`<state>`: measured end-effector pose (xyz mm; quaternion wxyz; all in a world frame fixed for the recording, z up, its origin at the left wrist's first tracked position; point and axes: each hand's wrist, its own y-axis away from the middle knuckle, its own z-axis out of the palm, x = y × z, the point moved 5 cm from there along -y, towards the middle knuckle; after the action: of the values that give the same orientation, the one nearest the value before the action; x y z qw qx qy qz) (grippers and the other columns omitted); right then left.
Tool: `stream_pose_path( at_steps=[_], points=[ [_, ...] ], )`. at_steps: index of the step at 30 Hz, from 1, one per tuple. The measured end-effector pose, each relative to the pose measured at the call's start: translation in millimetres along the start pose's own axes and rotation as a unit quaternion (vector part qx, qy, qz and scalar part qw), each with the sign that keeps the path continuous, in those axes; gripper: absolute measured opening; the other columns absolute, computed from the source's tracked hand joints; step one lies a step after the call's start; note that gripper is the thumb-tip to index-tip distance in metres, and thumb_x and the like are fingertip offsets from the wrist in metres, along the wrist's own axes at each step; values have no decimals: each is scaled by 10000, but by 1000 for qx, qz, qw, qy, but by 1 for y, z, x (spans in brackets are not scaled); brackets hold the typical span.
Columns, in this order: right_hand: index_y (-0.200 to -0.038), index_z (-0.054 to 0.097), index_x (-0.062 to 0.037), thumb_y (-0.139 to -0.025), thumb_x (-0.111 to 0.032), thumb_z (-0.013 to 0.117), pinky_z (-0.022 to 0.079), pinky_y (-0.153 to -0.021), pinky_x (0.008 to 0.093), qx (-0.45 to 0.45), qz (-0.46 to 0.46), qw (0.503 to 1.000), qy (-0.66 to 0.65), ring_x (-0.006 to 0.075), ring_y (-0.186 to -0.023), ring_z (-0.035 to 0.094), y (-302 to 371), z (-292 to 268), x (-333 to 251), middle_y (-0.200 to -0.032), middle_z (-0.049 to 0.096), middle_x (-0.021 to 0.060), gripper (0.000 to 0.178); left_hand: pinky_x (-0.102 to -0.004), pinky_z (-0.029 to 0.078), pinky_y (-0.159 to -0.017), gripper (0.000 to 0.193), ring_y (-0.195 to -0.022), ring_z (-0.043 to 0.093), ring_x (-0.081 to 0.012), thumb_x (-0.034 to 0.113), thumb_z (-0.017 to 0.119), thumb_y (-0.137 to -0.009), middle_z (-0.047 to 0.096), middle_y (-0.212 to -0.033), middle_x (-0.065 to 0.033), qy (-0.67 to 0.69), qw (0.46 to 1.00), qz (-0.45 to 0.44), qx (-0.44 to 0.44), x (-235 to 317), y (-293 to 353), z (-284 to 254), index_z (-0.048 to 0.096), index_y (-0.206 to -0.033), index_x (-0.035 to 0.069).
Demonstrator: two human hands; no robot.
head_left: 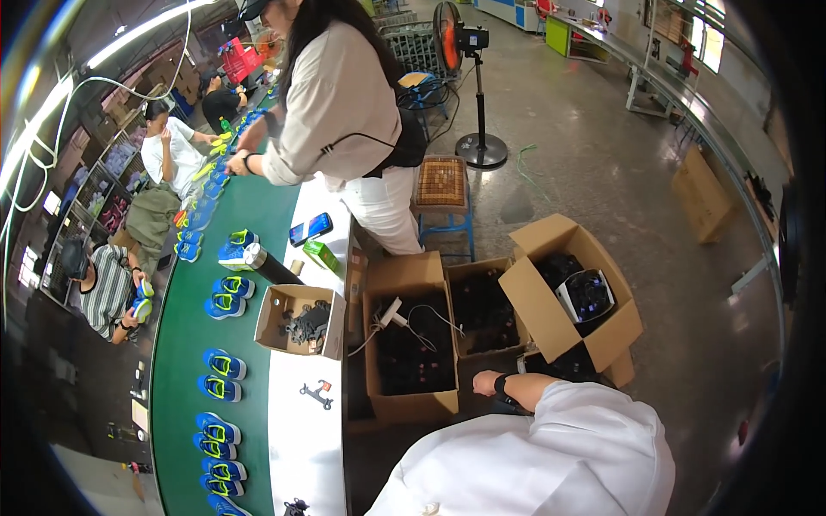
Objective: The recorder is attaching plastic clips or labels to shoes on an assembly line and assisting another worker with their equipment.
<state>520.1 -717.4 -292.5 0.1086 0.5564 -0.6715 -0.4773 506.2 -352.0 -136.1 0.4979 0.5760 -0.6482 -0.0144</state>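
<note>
My right hand (487, 383), with a dark band at the wrist, is low beside the open cardboard cartons. Its fingers look curled in; whatever they may hold is hidden. Nearest to it are a carton of black items (422, 405), with a white corded device (393, 313) lying on top, and a second carton (490, 351) of dark items. A larger carton (538, 305) stands with its flaps spread, holding black pieces and a white-edged box (587, 295). My left hand is out of sight.
Along the left, blue-and-lime shoes (219, 387) line a green conveyor (176, 378). Its white ledge (301, 447) holds a small box (268, 337) of dark plastic pieces, a loose hanger-like piece (317, 395) and a tumbler (275, 265). A co-worker (335, 103), a stool (442, 182) and a fan (480, 103) stand ahead.
</note>
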Motion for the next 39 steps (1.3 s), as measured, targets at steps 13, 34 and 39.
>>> stream_pose_path(
  at_steps=[13,34,39],
  points=[
    [-631,651,-50,-816,-261,532,480,-558,389,-40,-31,998,35,244,-540,610,-11,-3,-2,-575,621,85,305,-364,474,-661,289,-775,611,-271,280,467,-955,642,-843,-170,12,999,-34,20,9,-10,9,592,-1056,40],
    [-606,657,-33,-792,-228,521,501,-568,404,-23,-90,991,92,266,-559,628,-33,-1,6,-580,625,115,301,-307,477,-643,331,-761,614,-199,302,438,-977,648,-840,-143,30,997,-67,37,7,-8,20,591,-1027,13],
    [-610,669,-38,-795,-231,513,508,-596,415,-24,-53,998,38,277,-585,639,-32,-1,12,-599,636,119,310,-294,478,-639,342,-758,615,-182,307,431,-982,650,-839,-137,35,996,-71,39,6,-5,22,591,-1020,6]
  ],
)
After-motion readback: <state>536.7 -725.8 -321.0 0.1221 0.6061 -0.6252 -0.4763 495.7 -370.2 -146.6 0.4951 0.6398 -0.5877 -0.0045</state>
